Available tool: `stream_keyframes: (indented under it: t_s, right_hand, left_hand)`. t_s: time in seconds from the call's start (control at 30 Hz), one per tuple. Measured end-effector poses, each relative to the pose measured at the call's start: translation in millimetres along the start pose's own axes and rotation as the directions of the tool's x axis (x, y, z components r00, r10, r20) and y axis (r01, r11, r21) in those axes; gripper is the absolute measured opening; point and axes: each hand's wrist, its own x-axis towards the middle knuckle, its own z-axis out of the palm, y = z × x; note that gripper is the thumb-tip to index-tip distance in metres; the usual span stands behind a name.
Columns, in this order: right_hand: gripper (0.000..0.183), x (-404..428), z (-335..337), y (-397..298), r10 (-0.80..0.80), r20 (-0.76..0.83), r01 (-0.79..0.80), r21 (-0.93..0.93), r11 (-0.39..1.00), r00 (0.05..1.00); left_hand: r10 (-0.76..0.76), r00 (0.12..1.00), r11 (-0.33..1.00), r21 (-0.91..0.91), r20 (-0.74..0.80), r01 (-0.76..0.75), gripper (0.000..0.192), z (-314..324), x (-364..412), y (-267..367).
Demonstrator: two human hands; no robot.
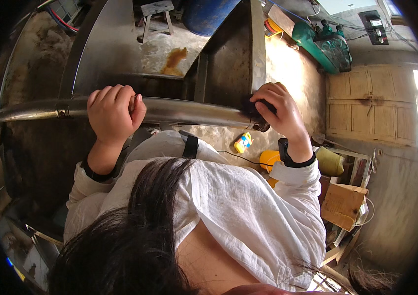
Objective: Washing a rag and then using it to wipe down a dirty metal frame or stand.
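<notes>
A long metal bar (190, 110) with a rounded edge runs crosswise in front of me. It joins an open metal frame (201, 77) with wide flat side panels. Curled into a fist, my left hand (111, 110) rests at the bar left of centre. A small brownish bit shows by its thumb, too hidden to name. At the bar's right end, my right hand (277, 108) grips a dark, fuzzy pad (247, 107) and presses it against the metal. Part of the pad is covered by the fingers.
Beyond the frame stand a small stool (157, 16) and a blue barrel (209, 16). A green air compressor (321, 48) is at the upper right. Below the bar are a yellow jug (243, 142), an orange bucket (269, 159) and a black cable (238, 158). A cardboard box (343, 205) sits right.
</notes>
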Motion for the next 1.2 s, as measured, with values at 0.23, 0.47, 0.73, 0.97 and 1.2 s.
stream_keyframes:
  t_s: [0.23, 0.47, 0.73, 0.97, 1.2]
  right_hand:
    - [0.008, -3.6, -3.2, 1.8, -0.048, 0.101, 0.042, 0.064, 0.997, 0.994]
    - [0.014, -5.0, 2.4, 1.6, -0.057, 0.064, 0.053, 0.062, 0.997, 0.996]
    - [0.031, -4.3, 14.5, 13.7, -0.047, -0.008, 0.047, 0.044, 0.998, 0.999]
    - [0.03, 32.7, 11.3, 46.9, -0.112, -0.067, 0.106, -0.095, 0.99, 0.991]
    - [0.023, 108.1, 9.9, 127.6, -0.197, -0.197, 0.172, -0.138, 0.975, 0.96]
  left_hand:
    - [0.005, 1.0, 1.0, -0.004, -0.025, -0.005, 0.009, 2.0, -0.8, -0.2]
    - [0.006, 1.0, 1.0, -0.004, -0.021, -0.006, 0.01, -0.2, -1.5, 0.0]
    - [-0.02, 1.0, 1.0, -0.014, 0.018, 0.02, 0.011, -0.3, 0.3, 0.9]
    - [-0.027, 0.999, 0.999, -0.017, 0.029, 0.028, 0.01, -1.5, 3.4, 4.7]
    - [-0.074, 0.996, 0.997, 0.009, 0.057, 0.073, 0.01, 4.6, 6.3, 21.3]
